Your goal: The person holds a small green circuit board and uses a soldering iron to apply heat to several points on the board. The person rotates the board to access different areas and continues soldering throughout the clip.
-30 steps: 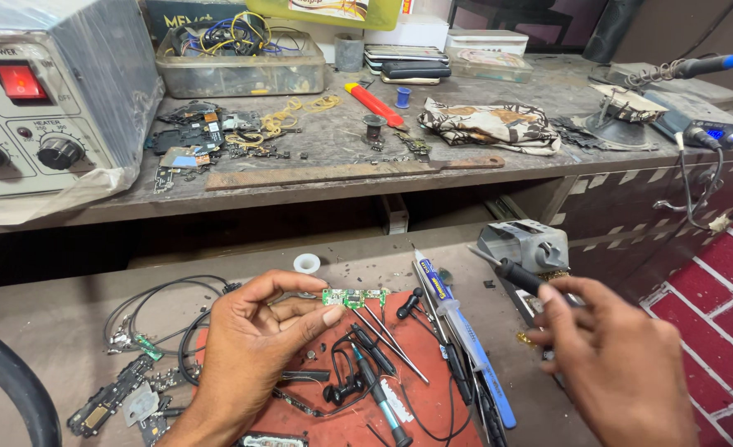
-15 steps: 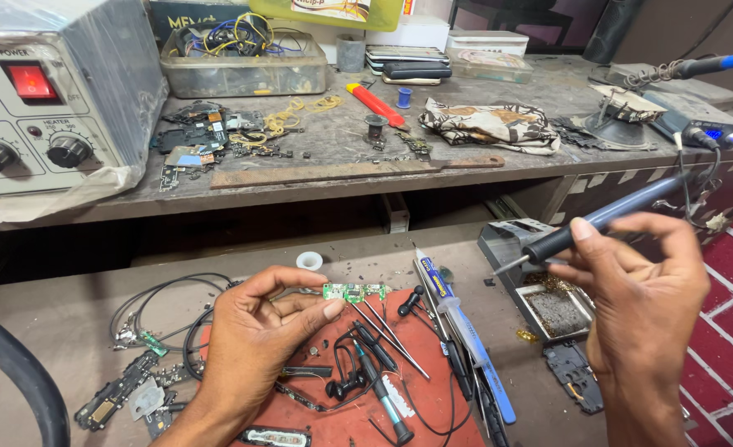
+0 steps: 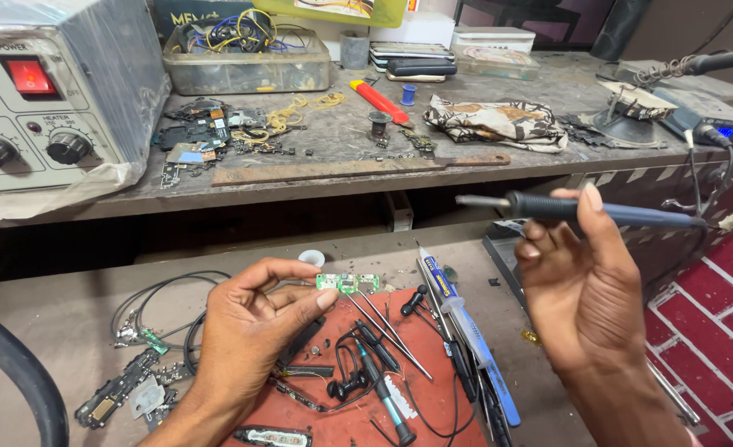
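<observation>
Circuit board (image 3: 347,282), small and green, is pinched at its left end between the thumb and forefinger of the left hand (image 3: 255,327), whose grip is closed on it, and it is held low in the middle of the frame, just above the red mat (image 3: 433,397). A soldering iron (image 3: 582,209) is held in the right hand (image 3: 586,290) at centre right; the grip is closed around the dark handle, with the metal tip pointing towards the left of the frame. The tip is raised well above the board and apart from it, so no contact between the two is seen, and whether any joint on the board is already soldered cannot be told at this size. By the look of it, the work stands at an early stage: board and iron are both in hand, but bringing the tip to the board is not yet done. Tweezers (image 3: 387,329), a screwdriver (image 3: 383,397) and black cables (image 3: 160,294) lie on and beside the mat on the lower tabletop (image 3: 69,314). A grey power unit (image 3: 44,91) with a lit red switch stands at upper left on the shelf behind.
</observation>
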